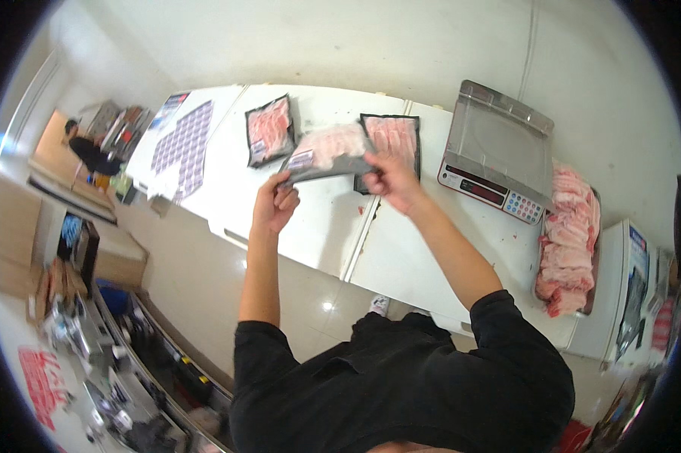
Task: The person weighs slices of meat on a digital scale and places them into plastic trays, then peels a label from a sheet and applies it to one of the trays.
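Observation:
Both my hands grip one flat pack of sliced meat [334,144] with a dark tray and a label at its left end. My left hand [275,203] pinches the near left corner, while my right hand [396,181] has the right end. The pack is tilted above the white counter-like top [300,232] and looks slightly blurred. Behind it to the left lies a second meat pack [270,131]. A third meat pack [394,139] lies to the right, partly covered by my right hand and the held pack.
At the right stands a digital scale [496,150] with a keypad. Beyond it is a tray heaped with sliced meat [570,243]. Sheets of printed labels [184,150] lie at the left. Far left, another person [91,150] is near some equipment. A wall [340,45] borders the back.

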A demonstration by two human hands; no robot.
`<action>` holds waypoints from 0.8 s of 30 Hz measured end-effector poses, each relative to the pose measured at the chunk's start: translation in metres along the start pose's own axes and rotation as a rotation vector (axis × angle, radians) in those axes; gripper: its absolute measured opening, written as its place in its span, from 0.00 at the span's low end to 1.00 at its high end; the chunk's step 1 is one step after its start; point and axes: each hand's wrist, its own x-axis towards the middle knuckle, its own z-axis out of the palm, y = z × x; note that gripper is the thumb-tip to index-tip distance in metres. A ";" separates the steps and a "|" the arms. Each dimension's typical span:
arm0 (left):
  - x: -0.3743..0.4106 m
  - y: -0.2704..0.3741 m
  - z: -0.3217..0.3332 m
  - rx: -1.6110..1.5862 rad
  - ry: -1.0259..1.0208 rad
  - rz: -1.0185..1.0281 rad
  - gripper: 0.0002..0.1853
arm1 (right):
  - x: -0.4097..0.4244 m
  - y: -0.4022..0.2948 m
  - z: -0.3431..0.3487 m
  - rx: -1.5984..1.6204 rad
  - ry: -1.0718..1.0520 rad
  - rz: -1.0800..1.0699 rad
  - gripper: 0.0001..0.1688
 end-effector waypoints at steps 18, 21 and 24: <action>-0.065 -0.326 0.148 0.397 -0.200 0.092 0.16 | -0.370 0.114 -0.205 -0.645 0.380 0.026 0.12; -0.073 -0.369 0.198 0.566 -0.443 0.065 0.16 | -0.431 0.081 -0.233 -0.730 0.378 0.008 0.13; -0.093 -0.405 0.231 0.608 -0.468 -0.006 0.16 | -0.499 0.063 -0.255 -0.805 0.260 0.126 0.16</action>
